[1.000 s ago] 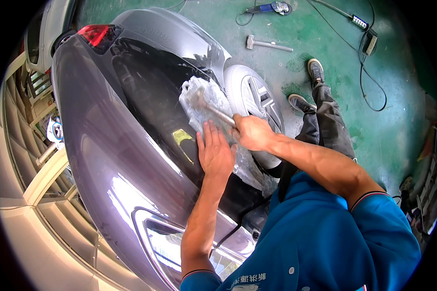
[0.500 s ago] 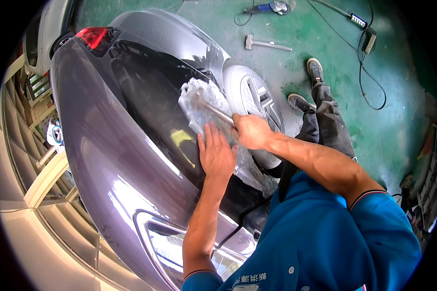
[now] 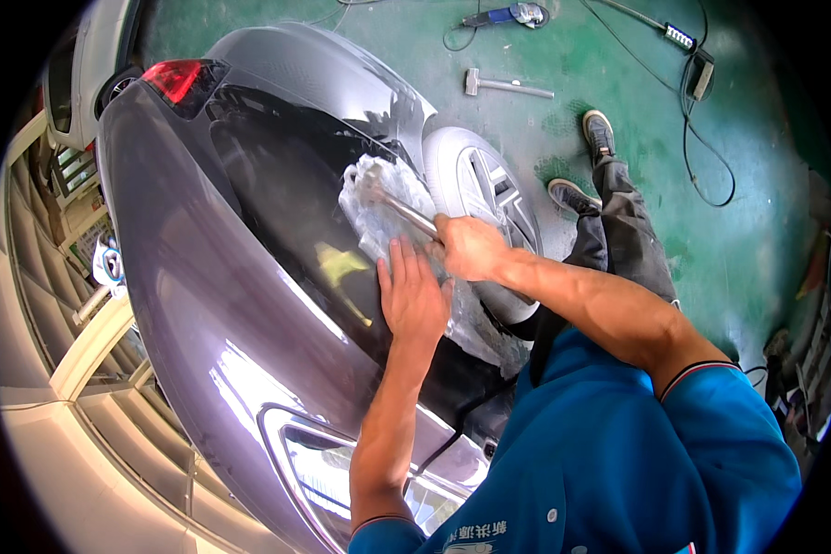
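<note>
My right hand (image 3: 471, 247) is wrapped round the metal handle of a hammer (image 3: 409, 214). The hammer's head, smeared by motion, is over a rough, grey, sanded-down patch (image 3: 360, 214) on the car's rear side panel, above the wheel. Whether the head touches the metal I cannot tell. Just below the handle, my left hand (image 3: 415, 297) lies flat with fingers stretched, at the patch's lower edge. The dark grey car (image 3: 180, 212) fills the left and middle of the view. A yellowish mark (image 3: 340, 263) shows on the dark panel left of my left hand.
The car's rear wheel (image 3: 494, 180) stands beside the patch. On the green floor (image 3: 637, 55) lie another hammer (image 3: 512, 87), a blue angle grinder (image 3: 503, 16) and a black cable (image 3: 687, 125). My shod feet (image 3: 597, 134) are right of the wheel.
My right hand has shifted slightly left and up with the hammer, whose head stays over the same patch. My left hand keeps its place on the panel.
</note>
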`<state>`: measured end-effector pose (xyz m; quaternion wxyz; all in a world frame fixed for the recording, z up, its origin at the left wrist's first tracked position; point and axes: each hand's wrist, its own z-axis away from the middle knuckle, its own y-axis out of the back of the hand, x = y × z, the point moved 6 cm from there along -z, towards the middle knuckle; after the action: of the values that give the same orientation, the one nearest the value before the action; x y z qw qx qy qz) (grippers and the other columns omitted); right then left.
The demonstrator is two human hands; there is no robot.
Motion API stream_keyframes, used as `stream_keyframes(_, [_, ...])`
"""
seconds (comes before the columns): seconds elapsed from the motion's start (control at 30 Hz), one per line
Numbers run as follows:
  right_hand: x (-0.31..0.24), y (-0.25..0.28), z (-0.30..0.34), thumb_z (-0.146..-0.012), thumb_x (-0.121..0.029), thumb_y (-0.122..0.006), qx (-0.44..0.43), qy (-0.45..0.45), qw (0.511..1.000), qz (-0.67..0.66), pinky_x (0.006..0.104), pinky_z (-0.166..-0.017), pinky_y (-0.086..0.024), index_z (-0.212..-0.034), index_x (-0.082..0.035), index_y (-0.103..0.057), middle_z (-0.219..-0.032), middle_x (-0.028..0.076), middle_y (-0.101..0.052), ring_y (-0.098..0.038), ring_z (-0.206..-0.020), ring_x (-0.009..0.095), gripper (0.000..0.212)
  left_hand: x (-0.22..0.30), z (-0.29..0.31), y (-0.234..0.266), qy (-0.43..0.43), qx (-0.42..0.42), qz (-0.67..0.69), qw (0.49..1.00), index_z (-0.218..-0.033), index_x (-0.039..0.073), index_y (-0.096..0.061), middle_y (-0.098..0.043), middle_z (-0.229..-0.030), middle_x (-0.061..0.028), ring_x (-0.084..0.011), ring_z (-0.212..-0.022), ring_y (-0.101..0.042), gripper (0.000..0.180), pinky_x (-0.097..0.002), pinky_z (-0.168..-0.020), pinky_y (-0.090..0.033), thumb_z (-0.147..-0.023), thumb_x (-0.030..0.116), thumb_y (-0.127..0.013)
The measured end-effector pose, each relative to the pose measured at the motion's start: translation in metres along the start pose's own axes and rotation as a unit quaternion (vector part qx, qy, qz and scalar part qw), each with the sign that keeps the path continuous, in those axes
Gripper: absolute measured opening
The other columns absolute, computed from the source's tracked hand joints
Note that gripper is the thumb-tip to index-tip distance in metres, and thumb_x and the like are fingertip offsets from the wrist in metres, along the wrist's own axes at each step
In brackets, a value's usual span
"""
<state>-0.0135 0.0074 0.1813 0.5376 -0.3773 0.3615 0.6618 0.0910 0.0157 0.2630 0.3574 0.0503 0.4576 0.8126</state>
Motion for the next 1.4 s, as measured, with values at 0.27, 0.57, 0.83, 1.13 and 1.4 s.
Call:
stream_keyframes(0.27, [0.006, 0.006, -0.004, -0.093, -0.03, -0.059, -0.019, -0.034, 0.999, 0.01, 0.056, -0.08, -0.05, -0.106, 0.004, -0.057, -0.093, 0.03, -0.068, -0.065, -0.093, 0.048, 0.036, 0.0, 0.001, -0.002, 0.005, -0.017, 0.003, 1.0, -0.137, -0.005, -0.05, -0.041, -0.152, -0.0218, -0.033, -0.147, -0.029, 0.071, -0.0521, -0.12, -0.02, -0.085, 0.039, -0.072])
stream_keyframes(0.57, [0.001, 0.015, -0.011, -0.091, -0.031, -0.06, -0.034, -0.04, 0.999, 0.006, 0.0534, -0.083, -0.051, -0.106, 0.003, -0.06, -0.098, 0.027, -0.069, -0.066, -0.096, 0.045, 0.037, 0.0, 0.001, -0.002, -0.001, -0.014, -0.009, 1.0, -0.137, -0.005, -0.05, -0.04, -0.153, -0.0208, -0.0322, -0.147, -0.029, 0.07, -0.0514, -0.121, -0.019, -0.087, 0.04, -0.069])
stream_keyframes(0.83, [-0.017, 0.015, -0.026, -0.09, -0.031, -0.061, -0.022, -0.01, 1.0, -0.002, 0.0521, -0.082, -0.052, -0.109, 0.003, -0.061, -0.096, 0.025, -0.07, -0.067, -0.093, 0.044, 0.039, -0.003, -0.005, -0.001, -0.002, -0.063, -0.012, 0.998, -0.138, -0.003, -0.05, -0.037, -0.156, -0.0188, -0.0315, -0.149, -0.026, 0.07, -0.0509, -0.122, -0.017, -0.087, 0.042, -0.069])
stream_keyframes(1.13, [0.041, 0.057, -0.009, -0.089, -0.032, -0.065, -0.009, -0.106, 0.993, -0.053, 0.0495, -0.085, -0.052, -0.107, 0.003, -0.064, -0.101, 0.026, -0.069, -0.067, -0.096, 0.04, 0.039, -0.081, -0.079, 0.035, 0.015, -0.02, -0.256, 0.966, -0.155, 0.004, -0.03, -0.02, -0.165, -0.0137, -0.0275, -0.154, -0.012, 0.08, -0.0479, -0.123, -0.011, -0.099, 0.061, -0.039])
stream_keyframes(1.4, [0.148, 0.189, 0.049, -0.087, -0.033, -0.068, 0.142, -0.243, 0.96, -0.007, 0.0457, -0.076, -0.052, -0.101, 0.008, -0.062, -0.084, 0.023, -0.067, -0.068, -0.081, 0.033, 0.044, -0.132, -0.209, 0.054, 0.094, 0.0, -0.255, 0.962, -0.155, 0.002, -0.03, -0.024, -0.164, -0.0153, -0.029, -0.153, -0.016, 0.077, -0.0481, -0.123, -0.009, -0.1, 0.055, -0.039])
